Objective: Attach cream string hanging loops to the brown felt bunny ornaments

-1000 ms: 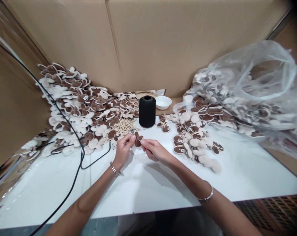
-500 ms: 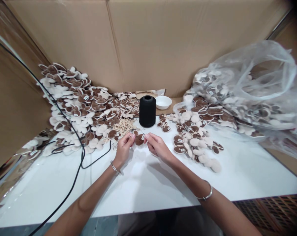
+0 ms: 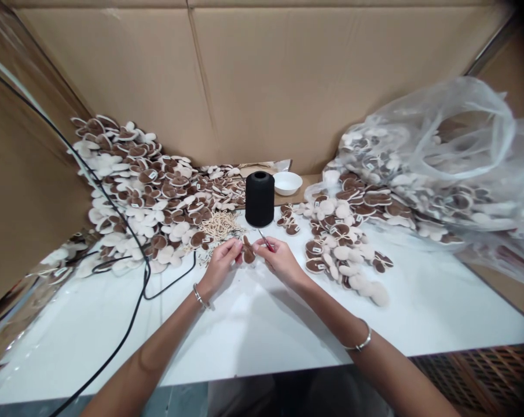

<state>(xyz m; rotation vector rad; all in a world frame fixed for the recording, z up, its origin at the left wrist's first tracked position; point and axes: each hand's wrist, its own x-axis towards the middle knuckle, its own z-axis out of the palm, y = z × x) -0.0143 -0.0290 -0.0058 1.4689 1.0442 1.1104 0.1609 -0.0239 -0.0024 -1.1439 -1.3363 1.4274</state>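
Just in front of the black thread cone, a small brown plush piece (image 3: 248, 252) with a narrow side turned toward me is held between both hands. My left hand (image 3: 222, 262) pinches its left side, and a bit of red shows by those fingertips. Fingers of my right hand (image 3: 281, 258) are closed around a small red-handled tool with a pointed metal tip (image 3: 269, 245), tip up and to the left. That hand's thumb and finger also meet the right side of the plush piece. The tool's exact kind is too small to tell.
A black thread cone (image 3: 260, 200) stands ahead, with a white bowl (image 3: 288, 183) behind it. Brown-and-white plush pieces (image 3: 149, 191) heap up at left beside beige cord bows (image 3: 220, 225). More plush pieces (image 3: 346, 255) and a clear plastic bag (image 3: 457, 156) lie right. A black cable (image 3: 131, 313) crosses the left side.
The plush piece has turned from its broad brown face to a narrower side. My right hand has rotated, and the red tool's pointed tip now shows, aimed upward.
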